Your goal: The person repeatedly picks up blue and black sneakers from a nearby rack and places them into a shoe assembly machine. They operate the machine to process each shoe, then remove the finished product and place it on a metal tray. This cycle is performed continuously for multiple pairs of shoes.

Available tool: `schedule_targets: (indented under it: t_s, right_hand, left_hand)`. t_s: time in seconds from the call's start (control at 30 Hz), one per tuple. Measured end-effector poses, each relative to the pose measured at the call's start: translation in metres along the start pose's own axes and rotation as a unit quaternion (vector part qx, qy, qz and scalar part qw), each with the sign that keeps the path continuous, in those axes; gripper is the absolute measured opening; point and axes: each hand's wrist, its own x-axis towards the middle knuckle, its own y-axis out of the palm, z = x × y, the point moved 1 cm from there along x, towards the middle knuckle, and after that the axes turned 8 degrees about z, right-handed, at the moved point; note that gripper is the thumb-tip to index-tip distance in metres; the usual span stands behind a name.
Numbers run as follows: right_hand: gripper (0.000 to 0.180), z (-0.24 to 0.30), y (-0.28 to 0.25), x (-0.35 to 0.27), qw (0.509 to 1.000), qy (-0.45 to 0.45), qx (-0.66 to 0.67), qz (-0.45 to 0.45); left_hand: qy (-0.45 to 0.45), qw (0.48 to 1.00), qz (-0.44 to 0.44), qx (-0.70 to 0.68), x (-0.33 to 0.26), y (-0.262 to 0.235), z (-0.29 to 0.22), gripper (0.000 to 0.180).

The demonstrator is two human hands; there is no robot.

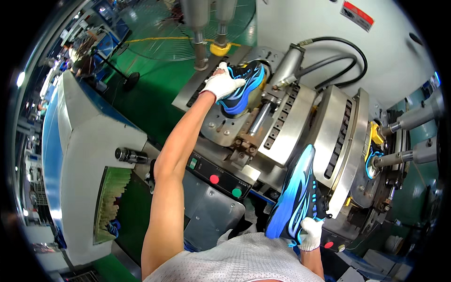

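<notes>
I'm gripping a running shoe (252,83) at the right of my left fingers (238,83) on the press (217,126), best steadying it squarely, while my right fingers (308,224) are holding a second sneaker (295,192).

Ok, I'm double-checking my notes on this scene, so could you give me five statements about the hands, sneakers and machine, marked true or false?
1. The left hand touches a blue-and-black sneaker on the machine. True.
2. The right hand holds a screwdriver. False: it holds a second sneaker.
3. Both hands are ungloved. False: both wear white gloves.
4. A red push button sits left of a round green push button. True.
5. The machine's curved hoses are yellow. False: they are black.
</notes>
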Motion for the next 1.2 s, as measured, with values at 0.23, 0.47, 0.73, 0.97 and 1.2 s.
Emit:
schedule_targets:
  t_s: [0.23, 0.47, 0.73, 0.97, 1.2]
  right_hand:
    - [0.034, 0.039, 0.164, 0.078, 0.994, -0.056, -0.017, 0.095]
    - [0.010, 0.037, 0.291, 0.347, 0.988, 0.009, -0.098, 0.117]
    - [0.036, -0.025, 0.325, 0.472, 0.273, -0.136, -0.951, 0.048]
    - [0.046, 0.007, 0.249, 0.556, 0.817, -0.024, -0.571, 0.081]
    - [0.044, 0.068, 0.257, 0.556, 0.813, 0.007, -0.574, 0.097]
  left_hand:
    - [0.017, 0.968, -0.149, -0.202, -0.218, -0.050, 0.063, 0.072]
    - [-0.202, 0.941, -0.141, -0.231, -0.414, 0.038, 0.169, 0.062]
    - [-0.467, 0.855, -0.157, -0.160, -0.550, 0.178, 0.222, 0.066]
    - [-0.357, 0.899, -0.228, -0.114, -0.598, 0.260, 0.244, 0.049]
    - [-0.291, 0.919, -0.249, -0.095, -0.583, 0.266, 0.256, 0.049]
